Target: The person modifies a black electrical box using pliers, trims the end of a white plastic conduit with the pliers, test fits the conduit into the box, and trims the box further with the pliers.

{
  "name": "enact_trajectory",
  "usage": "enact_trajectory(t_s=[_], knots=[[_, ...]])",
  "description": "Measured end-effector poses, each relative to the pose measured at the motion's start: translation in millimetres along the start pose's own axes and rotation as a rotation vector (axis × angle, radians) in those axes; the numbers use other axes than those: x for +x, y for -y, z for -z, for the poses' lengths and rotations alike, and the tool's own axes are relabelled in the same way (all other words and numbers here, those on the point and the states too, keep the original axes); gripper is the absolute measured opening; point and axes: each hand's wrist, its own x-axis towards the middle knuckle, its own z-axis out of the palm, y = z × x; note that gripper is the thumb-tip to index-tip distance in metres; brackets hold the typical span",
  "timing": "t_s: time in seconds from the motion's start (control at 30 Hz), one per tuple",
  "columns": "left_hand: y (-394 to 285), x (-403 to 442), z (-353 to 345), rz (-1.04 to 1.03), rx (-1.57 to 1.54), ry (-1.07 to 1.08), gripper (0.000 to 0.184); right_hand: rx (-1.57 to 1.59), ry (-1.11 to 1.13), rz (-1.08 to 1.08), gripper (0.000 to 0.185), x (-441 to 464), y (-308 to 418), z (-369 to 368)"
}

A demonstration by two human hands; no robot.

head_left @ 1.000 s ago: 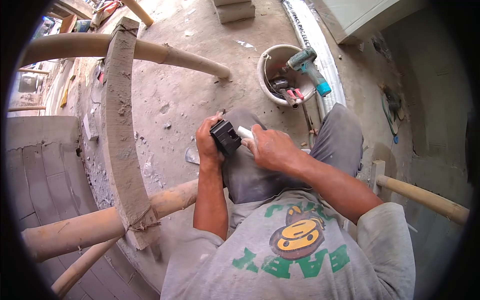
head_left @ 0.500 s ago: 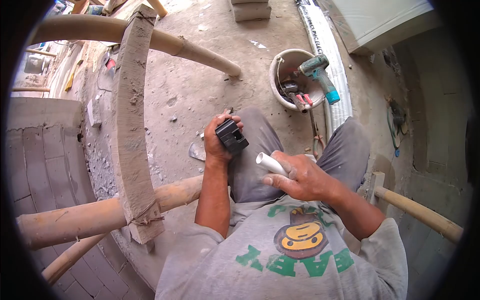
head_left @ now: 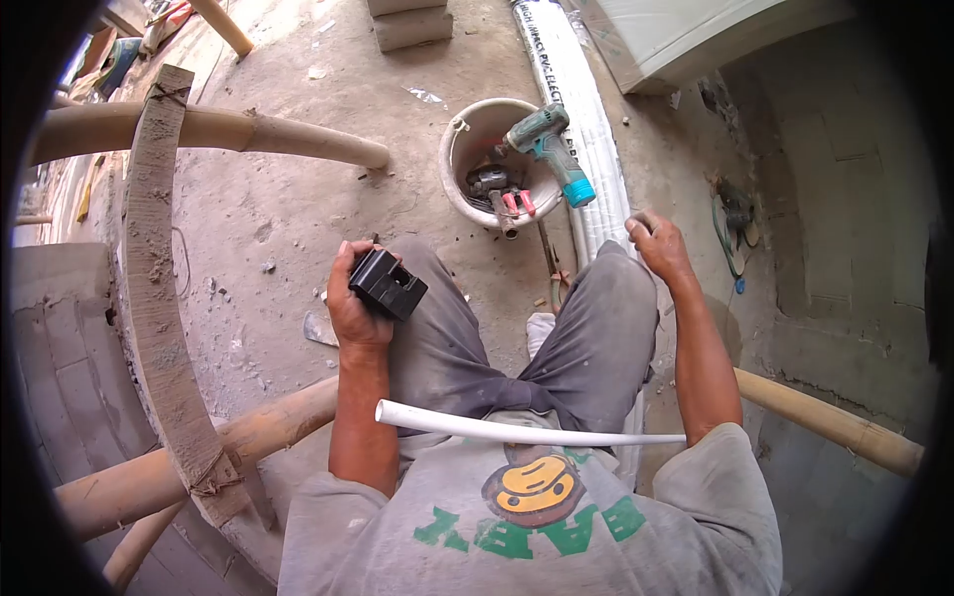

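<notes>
My left hand (head_left: 356,298) is wrapped round a black plastic box (head_left: 389,284), its open side showing a hollow and slots. The hand is beside my left knee. Across my lap, against my shirt, rests a white plastic pipe (head_left: 517,432), with its open end on the left; neither hand touches it. My right hand (head_left: 659,245) is over my right knee, fingers loosely bent, with nothing visible in it.
In front stands a bucket (head_left: 452,189) of tools, with a teal cordless drill (head_left: 550,154) on its rim. Long wrapped pipes (head_left: 581,109) lie beside it. Bamboo poles (head_left: 268,422) and a wooden plank (head_left: 151,268) stand left; another bamboo pole (head_left: 830,417) crosses at right.
My right hand has let go of the white pipe and moved forward and right to over my knee. The pipe now lies across my lap. The black box stays in my left hand.
</notes>
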Motion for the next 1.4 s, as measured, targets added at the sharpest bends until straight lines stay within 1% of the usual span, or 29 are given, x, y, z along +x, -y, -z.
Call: enact_trajectory(t_s=[0.03, 0.07, 0.1, 0.13, 0.2, 0.23, 0.4, 0.47, 0.5, 0.53, 0.57, 0.6, 0.63, 0.7, 0.73, 0.77, 0.8, 0.83, 0.87, 0.9, 0.93, 1.0, 1.1, 1.17, 1.2, 1.23, 1.27, 1.33, 1.4], knots=[[6, 3, -5, -0.008, 0.007, -0.002, 0.033, -0.134, 0.071, -0.004, 0.028, 8, -37, -14], [11, 4, -10, -0.025, 0.016, -0.011, 0.034, -0.159, 0.110, 0.058, 0.032, 7, -68, -38], [14, 6, -14, -0.053, 0.032, -0.028, 0.035, -0.109, 0.225, 0.034, 0.033, 3, -94, -67], [15, 6, -17, -0.066, 0.118, -0.037, 0.038, 0.116, 0.231, -0.002, 0.033, 10, -166, -125], [12, 5, -26, -0.115, 0.178, -0.111, 0.040, 0.082, 0.357, -0.206, 0.033, -7, -171, -161], [8, 4, -26, -0.143, 0.226, -0.113, 0.045, 0.063, 0.381, -0.275, 0.033, -12, -176, -175], [1, -12, -41, -0.228, 0.336, -0.177, 0.058, 0.054, 0.376, -0.406, 0.033, -20, -193, -202], [7, -11, -45, -0.247, 0.338, -0.187, 0.058, 0.091, 0.355, -0.432, 0.033, -26, -198, -208], [8, -10, -45, -0.238, 0.363, -0.154, 0.063, 0.126, 0.337, -0.444, 0.033, -28, -201, -210], [10, -9, -46, -0.269, 0.424, -0.183, 0.065, 0.163, 0.320, -0.460, 0.034, -29, -205, -212], [12, -8, -47, -0.292, 0.485, -0.214, 0.067, 0.251, 0.288, -0.477, 0.034, -28, -210, -214], [16, -10, -48, -0.308, 0.545, -0.250, 0.070, 0.452, 0.230, -0.493, 0.034, -26, -227, -222], [19, -11, -50, -0.306, 0.534, -0.263, 0.072, 0.947, 0.105, -0.498, 0.034, -16, -257, -241], [18, -12, -54, -0.312, 0.520, -0.283, 0.076, 1.290, 0.085, -0.507, 0.034, -8, -283, -239], [18, -10, -48, -0.329, 0.565, -0.255, 0.077, 0.797, 0.192, -0.589, 0.033, -15, -224, -174], [19, -5, -37, -0.350, 0.609, -0.225, 0.078, 0.320, 0.346, -0.647, 0.033, -24, -140, -96], [17, -3, -29, -0.373, 0.654, -0.194, 0.079, 0.548, 0.246, -0.569, 0.027, -37, -121, -69], [13, -2, -29, -0.365, 0.642, -0.134, 0.077, 0.629, 0.188, -0.450, 0.028, -43, -114, -48], [8, -7, -36, -0.365, 0.621, -0.110, 0.075, 0.558, 0.200, -0.386, 0.035, -44, -99, -18], [2, -14, -47, -0.367, 0.598, -0.085, 0.074, 0.587, 0.080, -0.232, 0.036, -52, -69, 4], [-3, -19, -55, -0.371, 0.572, -0.059, 0.073, 0.610, 0.082, -0.139, 0.042, -50, -70, 20], [-12, -21, -59, -0.444, 0.558, -0.041, 0.067, 0.914, 0.010, 0.043, 0.042, -54, -26, 47], [-29, -23, -66, -0.605, 0.610, -0.021, 0.062, 1.203, -0.057, 0.388, 0.047, -50, 26, 57], [-38, -24, -66, -0.751, 0.689, -0.040, 0.058, 1.412, 0.182, 0.476, 0.051, -45, 66, 53], [-43, -24, -66, -0.824, 0.707, -0.058, 0.057, 1.448, 0.279, 0.474, 0.060, -43, 83, 45], [-50, -24, -66, -0.891, 0.732, -0.077, 0.056, 1.465, 0.361, 0.475, 0.060, -45, 102, 34], [-56, -27, -64, -0.959, 0.761, -0.096, 0.055, 1.412, 0.438, 0.514, 0.055, -47, 120, 26], [-72, -35, -62, -0.848, 0.657, -0.089, 0.056, 1.450, 0.629, 0.401, 0.044, -64, 156, 15], [-83, -43, -58, -0.711, 0.475, -0.051, 0.057, 1.004, 0.771, 0.440, 0.029, -67, 171, 10]])
